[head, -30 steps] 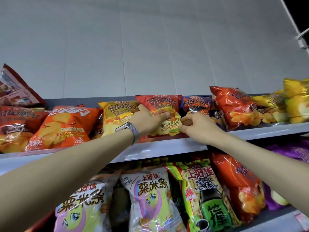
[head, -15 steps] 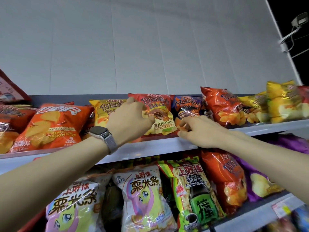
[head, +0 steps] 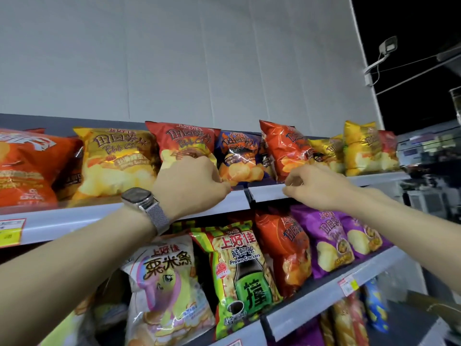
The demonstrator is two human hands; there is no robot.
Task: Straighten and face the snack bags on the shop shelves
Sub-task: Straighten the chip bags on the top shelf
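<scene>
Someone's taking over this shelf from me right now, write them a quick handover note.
Left hand: curled at the base of the red chip bag on the top shelf; grip hidden.
Right hand: at the shelf lip below the tilted orange-red bag; grip unclear.
Done: yellow bag and red bag face front.
Left: blue barbecue bag, the orange-red bag and the yellow bags beyond it lean and overlap.

Bare forearms; silver mesh-band watch (head: 139, 199)

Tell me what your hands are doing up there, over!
Left hand curled at the red chip bag bottom edge. Right hand at the orange bag by the shelf lip. Nothing blocking.
</scene>
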